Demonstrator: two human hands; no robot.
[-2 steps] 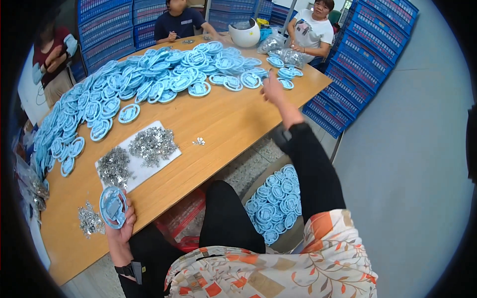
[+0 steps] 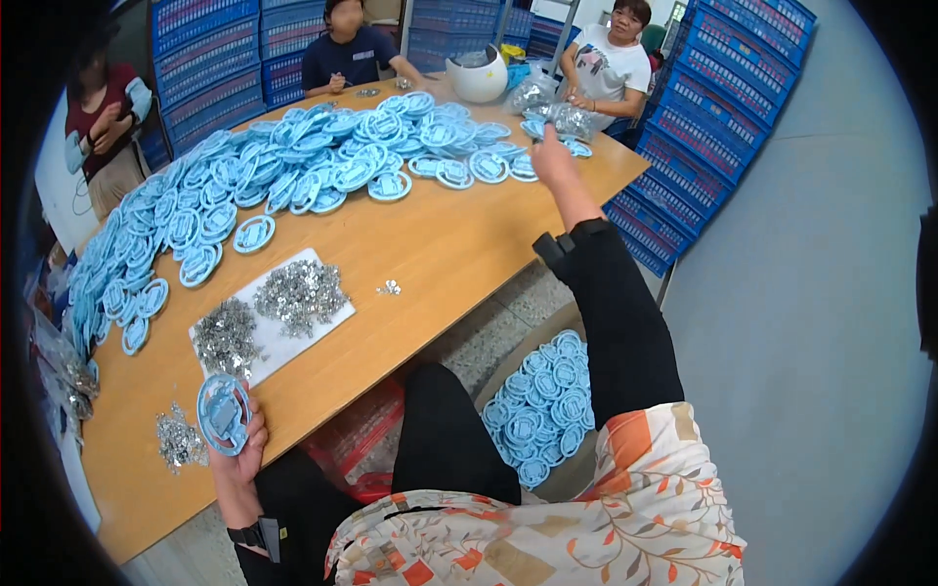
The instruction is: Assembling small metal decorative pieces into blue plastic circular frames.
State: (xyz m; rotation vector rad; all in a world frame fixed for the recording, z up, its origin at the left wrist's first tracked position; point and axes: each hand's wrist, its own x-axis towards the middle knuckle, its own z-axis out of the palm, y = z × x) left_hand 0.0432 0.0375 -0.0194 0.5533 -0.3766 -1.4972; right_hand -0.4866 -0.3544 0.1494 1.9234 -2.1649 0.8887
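I see bare wooden table (image 2: pixel 459 244) between the hands. My left hand (image 2: pixel 239 454) grips a blue round part (image 2: pixel 223 414) at the near edge; my right hand (image 2: pixel 553 161) reaches the far blue pile (image 2: pixel 391 146), grip unclear.

Assembly workshop: stacked crates (image 2: pixel 703 127), parts-heaped table (image 2: pixel 430 254)

The round disc (image 2: pixel 224 414) in the left hand (image 2: pixel 237 457) is pale blue, the same pale blue as the spread of discs (image 2: pixel 322 166) far beyond it on the counter (image 2: pixel 440 254), which is a warm orange-brown wood tone. Just beyond that disc, a white sheet (image 2: pixel 293 327) carries heaps of shiny silver metal bits (image 2: pixel 298 293). Below the counter's edge, the garment (image 2: pixel 586 508) is cream patterned with orange, grey and tan leaves; the sleeves (image 2: pixel 616 313) are black. Behind the counter's far side stand deep blue crates (image 2: pixel 713 88), and a white helmet-like dome (image 2: pixel 477 76) sits on it.
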